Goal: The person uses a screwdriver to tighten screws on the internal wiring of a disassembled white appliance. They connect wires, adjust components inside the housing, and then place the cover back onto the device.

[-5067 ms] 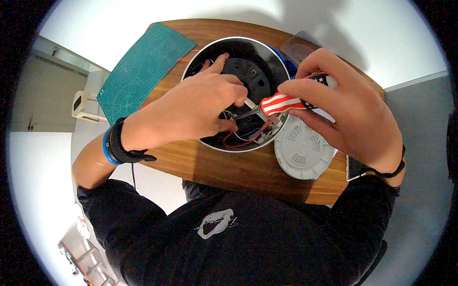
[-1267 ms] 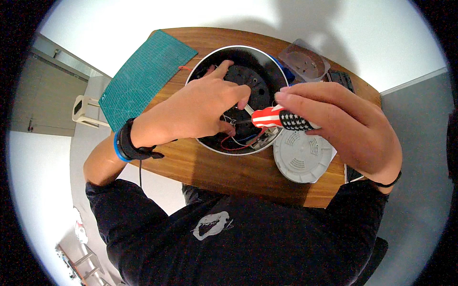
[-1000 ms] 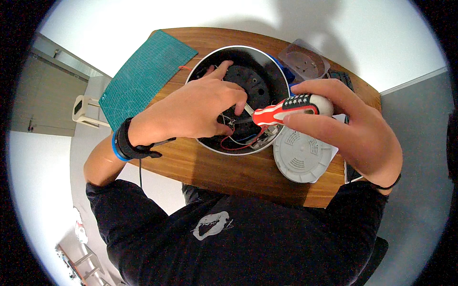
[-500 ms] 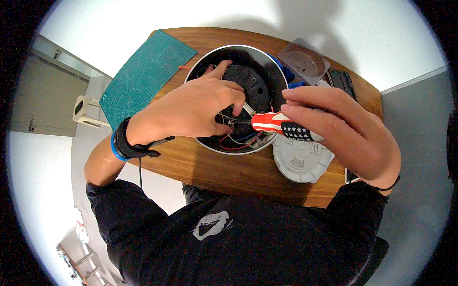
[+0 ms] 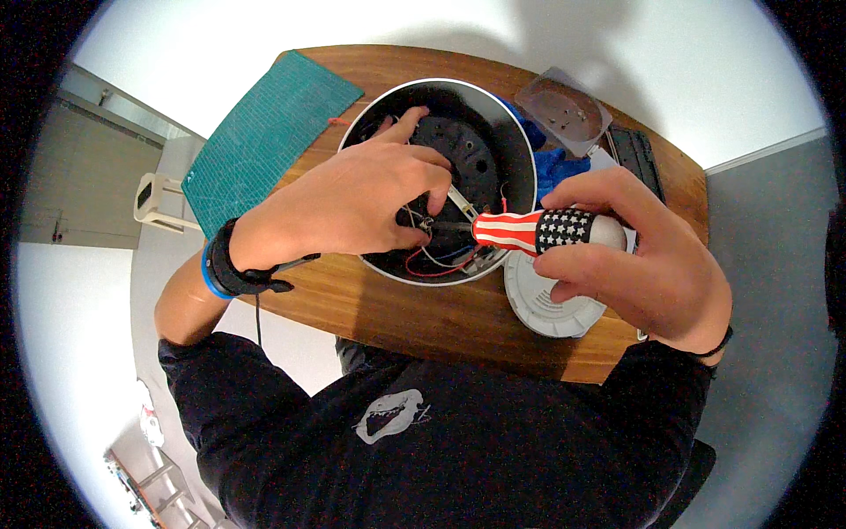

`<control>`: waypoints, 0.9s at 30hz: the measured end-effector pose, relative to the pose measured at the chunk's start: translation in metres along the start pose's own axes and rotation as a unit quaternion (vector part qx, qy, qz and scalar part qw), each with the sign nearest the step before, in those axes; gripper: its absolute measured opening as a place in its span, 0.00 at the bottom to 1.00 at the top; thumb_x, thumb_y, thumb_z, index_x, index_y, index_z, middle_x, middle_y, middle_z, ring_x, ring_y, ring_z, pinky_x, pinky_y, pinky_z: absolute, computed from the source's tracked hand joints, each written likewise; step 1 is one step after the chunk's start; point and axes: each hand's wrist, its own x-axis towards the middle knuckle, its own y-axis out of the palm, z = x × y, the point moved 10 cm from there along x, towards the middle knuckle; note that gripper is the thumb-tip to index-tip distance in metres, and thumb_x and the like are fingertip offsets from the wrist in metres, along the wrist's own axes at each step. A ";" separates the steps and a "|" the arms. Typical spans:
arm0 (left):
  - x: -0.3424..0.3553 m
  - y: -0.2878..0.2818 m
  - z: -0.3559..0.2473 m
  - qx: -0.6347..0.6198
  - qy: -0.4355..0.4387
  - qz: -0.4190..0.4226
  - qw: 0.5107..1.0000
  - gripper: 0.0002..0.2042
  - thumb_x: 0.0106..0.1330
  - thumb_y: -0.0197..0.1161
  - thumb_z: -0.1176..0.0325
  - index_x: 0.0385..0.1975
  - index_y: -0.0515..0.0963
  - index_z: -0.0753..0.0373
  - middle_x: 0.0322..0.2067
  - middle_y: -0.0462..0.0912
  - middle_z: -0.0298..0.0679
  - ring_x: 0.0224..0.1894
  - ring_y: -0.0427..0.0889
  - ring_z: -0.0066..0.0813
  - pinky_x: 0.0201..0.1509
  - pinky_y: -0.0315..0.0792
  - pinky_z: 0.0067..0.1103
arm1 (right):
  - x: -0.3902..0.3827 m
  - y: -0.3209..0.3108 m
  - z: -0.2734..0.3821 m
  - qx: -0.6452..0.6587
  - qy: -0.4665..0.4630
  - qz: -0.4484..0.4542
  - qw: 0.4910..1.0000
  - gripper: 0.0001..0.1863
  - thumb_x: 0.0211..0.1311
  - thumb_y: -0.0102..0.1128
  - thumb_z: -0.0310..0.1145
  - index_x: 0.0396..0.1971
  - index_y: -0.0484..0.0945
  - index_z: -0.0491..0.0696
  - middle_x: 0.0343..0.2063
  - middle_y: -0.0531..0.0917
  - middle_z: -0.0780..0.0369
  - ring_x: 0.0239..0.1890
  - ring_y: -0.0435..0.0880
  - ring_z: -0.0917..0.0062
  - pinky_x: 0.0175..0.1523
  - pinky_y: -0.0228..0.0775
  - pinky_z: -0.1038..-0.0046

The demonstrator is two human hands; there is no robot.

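Observation:
A round, white-rimmed appliance shell [image 5: 526,132] with a dark inside and loose wires [image 5: 432,258] stands on the table. My left hand [image 5: 383,189] reaches into it. The index finger stretches toward the far wall, while the thumb and another finger bend around a small wired part [image 5: 426,224]; what they pinch is partly hidden. A screwdriver [image 5: 515,231] with a red-and-white striped, starred handle lies nearly level, its shaft pointing at that part. My right hand [image 5: 648,256] closes around the handle's butt end, thumb below and fingers above.
A green cutting mat [image 5: 264,132] lies at the left. Right of the shell are a round grey-white cover [image 5: 551,304], blue cloth [image 5: 560,167], a clear tray [image 5: 564,110] with small bits and a black case [image 5: 636,159]. A white stool [image 5: 159,203] stands beyond the table's left end.
My right hand has shifted its hold, the thumb now showing below the handle. The screwdriver handle has turned and moved slightly right. My left hand stays nearly where it was.

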 end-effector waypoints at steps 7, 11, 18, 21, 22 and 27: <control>0.004 0.000 0.000 -0.014 0.017 0.001 1.000 0.15 0.56 0.80 0.67 0.39 0.82 0.61 0.61 0.84 0.50 0.73 0.71 0.68 0.88 0.48 0.54 | -0.010 -0.006 0.042 -0.297 -0.314 -0.043 0.901 0.26 0.55 0.75 0.22 0.57 0.86 0.46 0.56 0.86 0.56 0.54 0.89 0.64 0.59 0.82 0.70; -0.001 0.000 0.000 -0.007 0.018 -0.026 0.999 0.14 0.57 0.79 0.68 0.39 0.83 0.61 0.60 0.84 0.51 0.73 0.71 0.68 0.88 0.48 0.54 | -0.005 -0.009 0.016 -0.252 -0.256 -0.046 0.932 0.27 0.56 0.75 0.23 0.59 0.86 0.49 0.56 0.85 0.56 0.54 0.88 0.64 0.57 0.81 0.71; 0.001 -0.002 -0.001 -0.003 0.017 -0.035 0.999 0.12 0.57 0.79 0.69 0.38 0.84 0.61 0.62 0.84 0.53 0.78 0.64 0.71 0.87 0.52 0.54 | -0.002 -0.008 -0.007 -0.166 -0.102 -0.011 0.981 0.25 0.55 0.78 0.21 0.54 0.90 0.56 0.59 0.81 0.59 0.50 0.86 0.67 0.55 0.80 0.70; -0.002 0.000 0.001 0.002 0.008 -0.034 0.999 0.10 0.57 0.79 0.69 0.36 0.85 0.61 0.63 0.83 0.53 0.78 0.62 0.72 0.86 0.54 0.54 | -0.008 -0.002 0.010 -0.216 -0.203 0.014 0.955 0.22 0.57 0.78 0.24 0.52 0.90 0.55 0.59 0.81 0.59 0.51 0.86 0.65 0.55 0.80 0.69; -0.002 0.000 0.000 0.002 0.009 -0.036 0.999 0.10 0.58 0.79 0.69 0.35 0.85 0.61 0.63 0.83 0.54 0.78 0.62 0.72 0.86 0.54 0.55 | -0.008 -0.002 0.003 -0.171 -0.151 0.015 0.973 0.21 0.57 0.78 0.24 0.53 0.90 0.54 0.58 0.82 0.59 0.51 0.86 0.63 0.55 0.81 0.68; -0.003 0.001 0.002 -0.009 0.014 -0.028 0.999 0.08 0.59 0.77 0.70 0.35 0.86 0.61 0.64 0.83 0.54 0.78 0.61 0.75 0.86 0.53 0.55 | -0.019 0.002 0.029 -0.285 -0.295 -0.007 0.912 0.20 0.56 0.76 0.27 0.51 0.90 0.50 0.55 0.85 0.57 0.52 0.87 0.61 0.52 0.85 0.66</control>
